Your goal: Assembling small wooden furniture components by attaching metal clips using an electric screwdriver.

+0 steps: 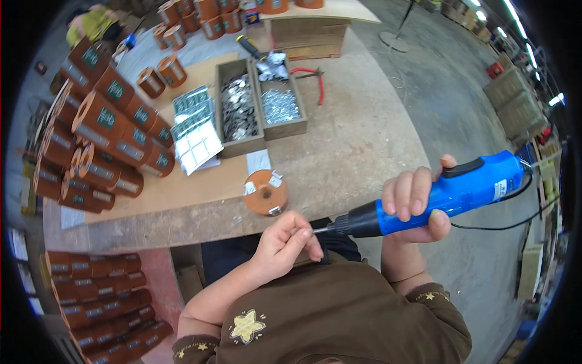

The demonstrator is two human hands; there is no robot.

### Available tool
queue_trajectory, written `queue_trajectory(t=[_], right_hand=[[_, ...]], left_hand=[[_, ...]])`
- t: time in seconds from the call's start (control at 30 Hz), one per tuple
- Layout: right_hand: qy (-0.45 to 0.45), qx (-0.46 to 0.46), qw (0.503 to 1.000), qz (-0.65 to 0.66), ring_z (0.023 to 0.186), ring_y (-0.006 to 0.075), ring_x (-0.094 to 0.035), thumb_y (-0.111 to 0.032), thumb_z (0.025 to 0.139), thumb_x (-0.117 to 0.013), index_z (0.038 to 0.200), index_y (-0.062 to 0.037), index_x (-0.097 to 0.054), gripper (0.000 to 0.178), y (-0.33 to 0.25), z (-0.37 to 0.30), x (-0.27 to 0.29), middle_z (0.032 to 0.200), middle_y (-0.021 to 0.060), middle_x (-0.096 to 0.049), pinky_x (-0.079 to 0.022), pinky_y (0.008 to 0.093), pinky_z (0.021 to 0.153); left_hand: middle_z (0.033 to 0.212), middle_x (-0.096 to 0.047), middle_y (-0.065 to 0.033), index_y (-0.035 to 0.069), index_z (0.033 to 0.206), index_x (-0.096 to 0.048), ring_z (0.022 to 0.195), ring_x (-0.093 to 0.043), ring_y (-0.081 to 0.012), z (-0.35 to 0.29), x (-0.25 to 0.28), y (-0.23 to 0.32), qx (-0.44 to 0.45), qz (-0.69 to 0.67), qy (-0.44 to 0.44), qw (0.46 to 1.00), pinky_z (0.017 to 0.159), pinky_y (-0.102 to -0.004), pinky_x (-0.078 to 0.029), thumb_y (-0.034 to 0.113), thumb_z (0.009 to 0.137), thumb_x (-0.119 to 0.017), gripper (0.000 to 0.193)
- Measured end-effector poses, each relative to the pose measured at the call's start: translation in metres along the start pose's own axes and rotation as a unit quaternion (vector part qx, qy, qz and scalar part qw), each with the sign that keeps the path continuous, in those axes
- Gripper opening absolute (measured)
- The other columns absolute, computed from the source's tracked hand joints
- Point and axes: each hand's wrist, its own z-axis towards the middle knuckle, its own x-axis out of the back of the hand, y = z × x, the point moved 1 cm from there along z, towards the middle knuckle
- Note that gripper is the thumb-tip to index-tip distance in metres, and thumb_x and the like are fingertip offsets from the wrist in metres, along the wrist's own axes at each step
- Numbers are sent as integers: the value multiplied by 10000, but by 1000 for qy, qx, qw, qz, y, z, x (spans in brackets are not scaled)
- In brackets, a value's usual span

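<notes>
A blue electric screwdriver [464,193] with a black nose lies level in my right hand [415,197], whose fingers wrap around its body. Its thin metal bit [321,230] points left and meets the fingertips of my left hand [282,239]. Those fingers are pinched together at the bit's end; whatever they hold is too small to make out. Just beyond my left hand, at the table's front edge, stands a round orange-brown wooden piece [265,193] with a centre hole and several small metal clips on its top rim.
Two wooden trays hold flat metal pieces [239,109] and small silvery screws [280,106]. Red-handled pliers [318,82] lie beside them, label sheets [197,130] to the left. Stacked brown wooden cylinders [109,127] crowd the left side. A black cord [509,228] trails right. Another person [94,24] is far left.
</notes>
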Motion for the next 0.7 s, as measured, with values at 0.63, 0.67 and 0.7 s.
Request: queue_trajectory(t=[0.63, 0.67, 0.7], right_hand=[[26, 20, 998, 51, 609, 170, -471, -150, 733, -489, 1254, -65, -228, 588, -6, 10, 23, 721, 69, -472, -439, 338, 607], [26, 27, 998, 51, 609, 170, -471, -150, 733, -489, 1254, -65, -228, 588, -8, 11, 22, 721, 69, -472, -439, 338, 607], [30, 25, 998, 49, 608, 176, -473, -147, 731, -487, 1254, -65, -223, 592, -10, 11, 20, 717, 68, -472, -439, 342, 606]], left_hand=[[892, -585, -131, 11, 972, -560, 887, -561, -229, 92, 125, 71, -114, 500, 179, 840, 757, -322, -429, 176, 818, -501, 233], [832, -600, -113, 16, 950, -574, 798, -572, -204, 99, 146, 69, -91, 543, 187, 813, 710, -308, -440, 153, 812, -509, 205], [771, -615, -95, 21, 928, -588, 708, -584, -178, 106, 164, 66, -68, 584, 190, 786, 663, -294, -451, 131, 806, -516, 179]])
